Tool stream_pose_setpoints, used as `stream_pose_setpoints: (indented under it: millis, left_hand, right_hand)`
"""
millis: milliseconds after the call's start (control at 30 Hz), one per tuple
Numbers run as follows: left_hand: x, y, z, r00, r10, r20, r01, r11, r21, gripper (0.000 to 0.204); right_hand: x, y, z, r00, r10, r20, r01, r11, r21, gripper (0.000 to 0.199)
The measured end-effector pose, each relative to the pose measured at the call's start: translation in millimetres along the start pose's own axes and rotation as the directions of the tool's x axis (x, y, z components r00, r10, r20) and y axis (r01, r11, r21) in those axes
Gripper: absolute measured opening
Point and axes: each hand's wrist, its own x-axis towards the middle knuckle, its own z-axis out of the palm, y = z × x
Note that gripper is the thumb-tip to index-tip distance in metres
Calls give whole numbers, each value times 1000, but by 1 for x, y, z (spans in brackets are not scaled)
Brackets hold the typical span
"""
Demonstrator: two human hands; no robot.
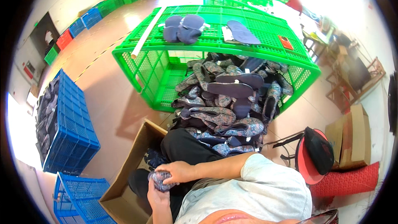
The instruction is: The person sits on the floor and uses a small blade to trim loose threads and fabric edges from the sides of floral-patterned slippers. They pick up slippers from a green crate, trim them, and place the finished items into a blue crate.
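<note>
Over my lap, both hands hold one floral-patterned slipper [161, 179]. My left hand [156, 197] wraps it from below, and my right hand [177, 171] closes on it from above and the right. Only its rounded patterned part shows; the rest is hidden by my fingers. Beside my legs, an open cardboard box [120, 201] has a few dark patterned slippers [154, 157] in it. Ahead of my knees, many similar slippers [211, 117] with dark soles spill in a heap from a green plastic crate [166, 93] lying on its side.
Atop the crate are a dark blue slipper pair [185, 29], a flat blue sole [242, 32], a white rod [148, 33] and a red card [285, 42]. Blue crates [74, 128] stand at left. At right are a red-and-black stool [313, 155] and a carton [352, 137].
</note>
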Motion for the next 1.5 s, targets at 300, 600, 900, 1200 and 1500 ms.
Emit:
stream_pose_setpoints:
  millis: [300, 600, 900, 1200, 1500]
  left_hand:
    - [-36, 27, -45, 975, -111, 190, 90, 989, 114, 53]
    - [-26, 46, -59, 994, -38, -98, 45, 997, 68, 22]
    - [-28, 50, -56, 902, 406, -148, -198, 693, 693, 3]
    - [-18, 55, -31, 724, 670, 163, -154, -73, 985, 12]
    - [-32, 49, -59, 710, 701, 66, -184, 95, 978, 30]
  right_hand:
    - [0, -34, 21, 972, 0, 235, -37, 988, 153, 45]
    - [19, -3, 63, 985, -139, 103, 136, 990, 38, 38]
    - [57, 25, 80, 973, 102, 207, -125, 987, 102, 48]
    - [75, 3, 106, 998, 59, 13, -60, 994, 90, 34]
    - [115, 30, 128, 975, 221, 23, -217, 921, 323, 39]
